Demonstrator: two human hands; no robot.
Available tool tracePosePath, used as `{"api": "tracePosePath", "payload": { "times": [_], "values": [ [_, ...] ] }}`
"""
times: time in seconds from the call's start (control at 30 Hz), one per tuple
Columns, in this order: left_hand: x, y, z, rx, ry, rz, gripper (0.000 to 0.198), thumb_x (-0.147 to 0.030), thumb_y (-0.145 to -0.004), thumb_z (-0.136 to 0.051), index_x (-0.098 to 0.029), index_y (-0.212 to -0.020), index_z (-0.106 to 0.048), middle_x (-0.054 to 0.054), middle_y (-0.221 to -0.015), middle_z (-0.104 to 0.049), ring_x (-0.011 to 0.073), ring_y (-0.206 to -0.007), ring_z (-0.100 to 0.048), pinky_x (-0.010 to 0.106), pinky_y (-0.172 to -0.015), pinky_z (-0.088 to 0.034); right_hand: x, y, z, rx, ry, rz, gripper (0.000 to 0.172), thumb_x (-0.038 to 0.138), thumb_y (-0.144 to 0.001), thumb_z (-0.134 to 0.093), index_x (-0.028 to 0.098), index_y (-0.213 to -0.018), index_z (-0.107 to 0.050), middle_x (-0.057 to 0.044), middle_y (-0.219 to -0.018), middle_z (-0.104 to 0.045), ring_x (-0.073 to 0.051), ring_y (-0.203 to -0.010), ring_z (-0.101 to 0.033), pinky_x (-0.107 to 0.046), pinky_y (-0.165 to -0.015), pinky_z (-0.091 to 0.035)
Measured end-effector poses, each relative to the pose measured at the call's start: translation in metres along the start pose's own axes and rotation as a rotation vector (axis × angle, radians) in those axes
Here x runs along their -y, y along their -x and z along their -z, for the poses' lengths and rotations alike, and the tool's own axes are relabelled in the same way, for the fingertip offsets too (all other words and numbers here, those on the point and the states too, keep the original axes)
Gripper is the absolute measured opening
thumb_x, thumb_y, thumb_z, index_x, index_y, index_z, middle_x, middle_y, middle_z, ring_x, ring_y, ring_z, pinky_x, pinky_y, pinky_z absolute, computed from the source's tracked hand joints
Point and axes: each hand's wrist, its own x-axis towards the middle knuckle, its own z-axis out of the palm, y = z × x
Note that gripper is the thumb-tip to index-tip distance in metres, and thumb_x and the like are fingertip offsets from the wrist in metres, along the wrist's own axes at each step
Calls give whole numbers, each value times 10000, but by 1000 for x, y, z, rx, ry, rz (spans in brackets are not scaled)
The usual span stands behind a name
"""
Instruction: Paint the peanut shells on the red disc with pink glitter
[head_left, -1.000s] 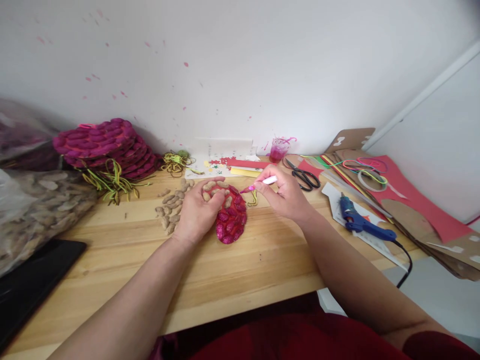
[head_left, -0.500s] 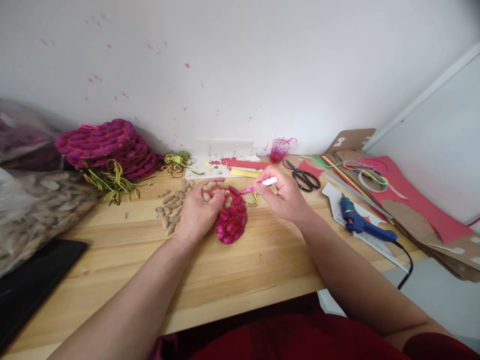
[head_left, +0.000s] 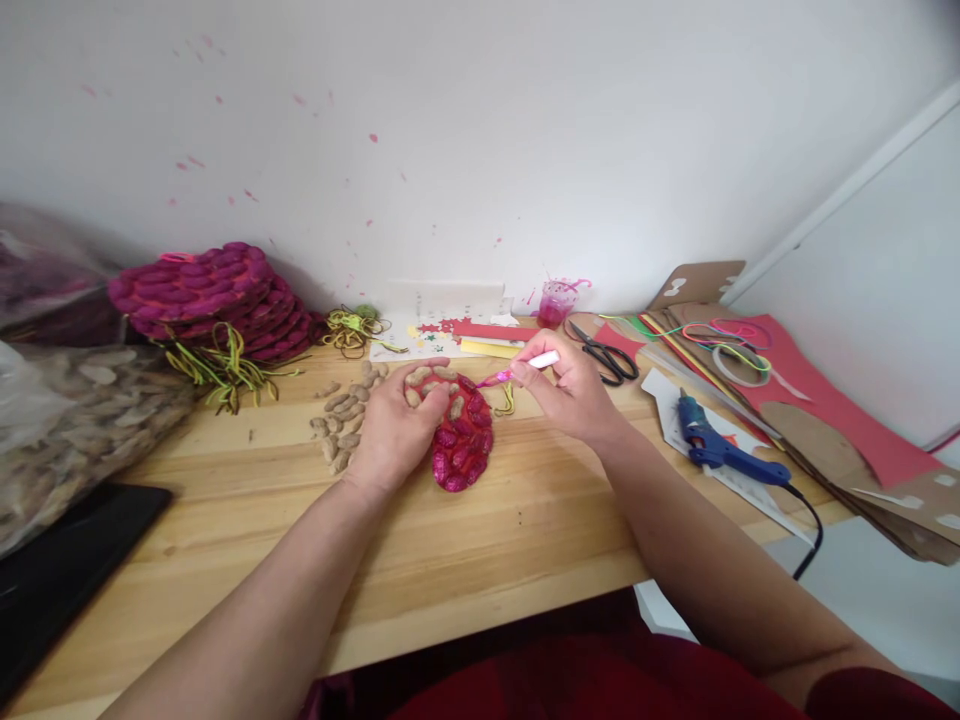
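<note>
A red oval board with peanuts stuck on it [head_left: 463,450] lies on the wooden table. Its near and right-hand peanuts are coated in shiny magenta paint; several at the far left are bare tan. My left hand [head_left: 403,415] grips the board's upper left edge, thumb on top and fingers round the far rim. In my right hand [head_left: 562,390] a white-handled paintbrush [head_left: 541,361] is pinched between thumb and fingers. Its magenta bristles touch the board's upper right edge. Loose unpainted peanuts [head_left: 341,420] lie beside my left hand.
Stacked magenta peanut pieces [head_left: 217,300] with yellow-green cords stand at the back left, behind a bag of peanuts [head_left: 90,420]. A paint cup [head_left: 555,303] stands by the wall. Scissors [head_left: 607,355], a blue glue gun [head_left: 727,450] and red paper [head_left: 832,400] lie on the right.
The brush tip has shifted slightly left and stays at the board's upper right edge. My left hand keeps its hold on the board.
</note>
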Motion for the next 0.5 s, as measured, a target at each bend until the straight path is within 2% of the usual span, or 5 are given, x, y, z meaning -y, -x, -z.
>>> {"api": "tracePosePath", "payload": {
  "times": [0.23, 0.5],
  "values": [
    [-1, 0, 0, 3, 1, -3, 413, -361, -820, -727, -171, -1186, -745, 72, -1032, -805, 263, -942, -748, 401, -964, -559, 0, 1, 0, 4, 22, -13, 137, 327, -959, -643, 218, -884, -607, 5, -750, -632, -141, -668, -550, -278, -614, -403],
    [-3, 1, 0, 4, -24, -11, 418, -356, -821, -720, -170, -1195, -745, 83, -1079, -803, 277, -1010, -745, 422, -1010, -546, 2, 1, -3, -9, 28, 67, 116, 306, -964, -648, 216, -895, -624, 3, -782, -655, -136, -692, -570, -278, -648, -427]
  ]
}}
